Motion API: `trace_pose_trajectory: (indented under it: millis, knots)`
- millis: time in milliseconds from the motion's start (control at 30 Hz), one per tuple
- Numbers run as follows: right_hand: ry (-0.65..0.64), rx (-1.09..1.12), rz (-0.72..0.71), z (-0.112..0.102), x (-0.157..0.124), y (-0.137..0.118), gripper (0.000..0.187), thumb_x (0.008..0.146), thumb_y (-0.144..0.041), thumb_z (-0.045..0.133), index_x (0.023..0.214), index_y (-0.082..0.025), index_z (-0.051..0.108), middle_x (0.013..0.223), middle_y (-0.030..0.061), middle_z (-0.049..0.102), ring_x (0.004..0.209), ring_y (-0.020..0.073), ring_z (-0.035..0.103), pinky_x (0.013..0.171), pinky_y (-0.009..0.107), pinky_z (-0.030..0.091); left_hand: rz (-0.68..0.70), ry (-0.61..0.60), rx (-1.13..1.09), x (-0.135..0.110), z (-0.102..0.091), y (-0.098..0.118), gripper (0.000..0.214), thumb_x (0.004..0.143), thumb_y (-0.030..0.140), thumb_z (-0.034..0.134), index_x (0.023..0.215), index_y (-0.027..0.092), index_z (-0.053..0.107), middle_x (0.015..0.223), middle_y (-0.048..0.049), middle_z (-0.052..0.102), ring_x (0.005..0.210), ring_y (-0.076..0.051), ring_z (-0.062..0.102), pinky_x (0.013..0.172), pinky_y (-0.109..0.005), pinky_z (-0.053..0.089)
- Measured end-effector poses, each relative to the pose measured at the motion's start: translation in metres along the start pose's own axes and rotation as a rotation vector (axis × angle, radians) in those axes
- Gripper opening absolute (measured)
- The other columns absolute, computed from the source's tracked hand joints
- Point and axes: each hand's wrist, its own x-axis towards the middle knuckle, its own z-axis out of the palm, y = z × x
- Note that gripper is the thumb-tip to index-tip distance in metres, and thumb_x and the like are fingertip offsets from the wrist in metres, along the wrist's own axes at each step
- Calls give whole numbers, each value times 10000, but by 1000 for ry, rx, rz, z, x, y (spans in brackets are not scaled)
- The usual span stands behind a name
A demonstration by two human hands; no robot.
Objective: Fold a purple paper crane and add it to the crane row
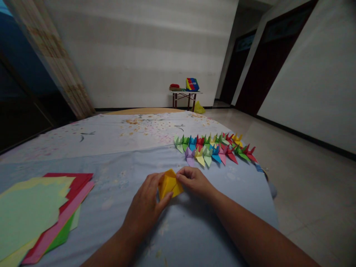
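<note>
Pale blue cloth (178,237) is covering the surface nearest the body. Over it, the left hand (144,207) and the right hand (194,181) are coming together, pinching folded yellow paper (170,184) between them. Loose paper sheets (36,218) in green, red and pink are lying in a stack off to the left, well apart from both hands. Just ahead, origami cranes (214,150) in mixed colours are standing in two rows. Farther off, a small table (183,92) is holding a multicoloured bag (192,84) near the far wall (133,55).
</note>
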Motion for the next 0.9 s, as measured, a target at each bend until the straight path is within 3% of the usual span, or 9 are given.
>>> trace_pose_trajectory:
  millis: [300,433,700,800,900]
  knots:
    - [-28,147,35,6,-2,-4,303,691,-438,650,729,-147,573,658,-16,578,574,92,503,577,224,384,-102,36,-114,-1,5,0,519,775,259,587,1236,259,350,1168,-77,481,1016,-236,552,820,-428,489]
    - [-35,39,-32,10,-8,-12,268,753,-412,606,771,-144,600,705,5,602,627,111,530,623,250,407,-183,59,-249,0,5,2,470,782,276,565,1218,239,392,1177,-93,488,972,-225,581,790,-407,505]
    - [-68,-310,-478,11,-14,-17,186,845,-284,545,970,-204,656,969,57,615,950,163,537,884,341,385,-445,-51,-1009,7,-3,16,617,731,274,594,1299,181,370,1208,-100,569,1060,-236,574,866,-324,476]
    - [-14,-403,-519,10,-13,-12,182,804,-239,597,973,-214,658,991,65,591,989,180,509,906,373,372,-471,-77,-1247,9,-8,20,546,737,307,585,1254,186,457,1182,-90,599,1045,-248,578,816,-308,489]
    - [13,-446,-515,8,-11,-8,197,767,-199,631,960,-228,660,1019,59,573,1020,183,492,929,380,364,-537,-67,-1309,11,-9,22,513,734,331,616,1207,167,502,1113,-97,634,960,-239,614,756,-293,498]
